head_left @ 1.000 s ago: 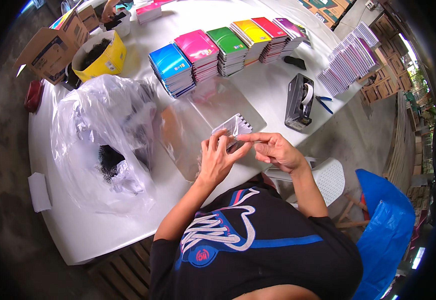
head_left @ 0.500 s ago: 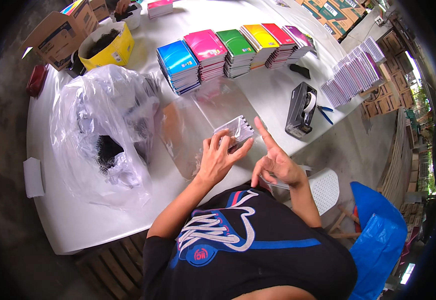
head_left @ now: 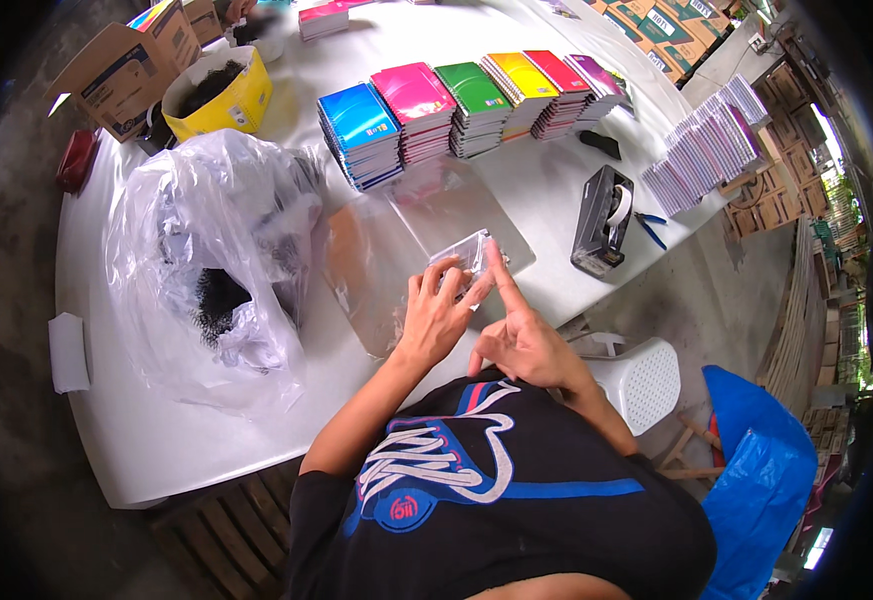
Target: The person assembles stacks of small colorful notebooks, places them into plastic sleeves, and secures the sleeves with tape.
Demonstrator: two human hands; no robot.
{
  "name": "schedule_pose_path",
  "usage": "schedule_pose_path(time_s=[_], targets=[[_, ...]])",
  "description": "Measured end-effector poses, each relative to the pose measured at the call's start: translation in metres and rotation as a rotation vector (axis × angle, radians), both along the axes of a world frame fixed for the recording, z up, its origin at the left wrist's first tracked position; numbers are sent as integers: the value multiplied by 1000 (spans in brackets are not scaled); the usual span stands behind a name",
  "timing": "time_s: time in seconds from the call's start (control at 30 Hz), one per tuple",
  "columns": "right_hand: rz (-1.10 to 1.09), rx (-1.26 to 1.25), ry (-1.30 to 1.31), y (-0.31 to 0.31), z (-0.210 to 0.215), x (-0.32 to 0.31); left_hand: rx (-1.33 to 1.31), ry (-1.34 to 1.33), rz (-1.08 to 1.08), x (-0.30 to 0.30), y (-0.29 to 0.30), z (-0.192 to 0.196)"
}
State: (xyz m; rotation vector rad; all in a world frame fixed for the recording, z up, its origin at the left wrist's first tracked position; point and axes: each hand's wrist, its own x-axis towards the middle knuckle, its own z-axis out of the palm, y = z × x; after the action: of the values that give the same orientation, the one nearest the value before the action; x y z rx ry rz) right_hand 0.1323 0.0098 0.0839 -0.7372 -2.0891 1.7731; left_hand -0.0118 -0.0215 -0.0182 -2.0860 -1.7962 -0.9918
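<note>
A small spiral-bound notebook in clear plastic wrap (head_left: 471, 250) lies on clear plastic sheets (head_left: 361, 240) at the middle of the table. My left hand (head_left: 436, 318) holds it from the near side, fingers bent over its top and thumb along its near edge. My right hand (head_left: 526, 345) has its index finger stretched out, the tip at the right end of the wrapped notebook; its other fingers are partly curled. Whether a bit of tape clings to that fingertip is too small to tell. Right of my hands stands a black tape dispenser (head_left: 601, 225).
Stacks of coloured spiral notebooks (head_left: 471, 110) line the far side. A crumpled clear plastic bag (head_left: 221, 270) fills the left. Blue-handled pliers (head_left: 652, 230) lie beside the dispenser, near a row of stacked notebooks (head_left: 706, 145). A white plastic stool (head_left: 646, 385) stands at the right.
My right hand has moved left and inward, bringing its index fingertip from beside the wrapped notebook to its right end. My left hand stays on the notebook.
</note>
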Motion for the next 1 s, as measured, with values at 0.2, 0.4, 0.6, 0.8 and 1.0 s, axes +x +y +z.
schedule_pose_path(time_s=[0.2, 0.4, 0.6, 0.8, 1.0], targets=[[-203, 1015, -625, 1, -31, 12, -1, -29, -31, -1, 1, 5], [-245, 1193, -660, 8, -27, 15, -8, -12, -38, -2, 2, 3], [-103, 689, -355, 11, 22, 22, 13, -43, -65, 1, 3, 3], [192, 422, 152, 4, 132, 24, 39, -62, -26, 2, 3, 8], [1020, -158, 669, -15, 181, 8, 33, -26, -37, 4, 8, 1]])
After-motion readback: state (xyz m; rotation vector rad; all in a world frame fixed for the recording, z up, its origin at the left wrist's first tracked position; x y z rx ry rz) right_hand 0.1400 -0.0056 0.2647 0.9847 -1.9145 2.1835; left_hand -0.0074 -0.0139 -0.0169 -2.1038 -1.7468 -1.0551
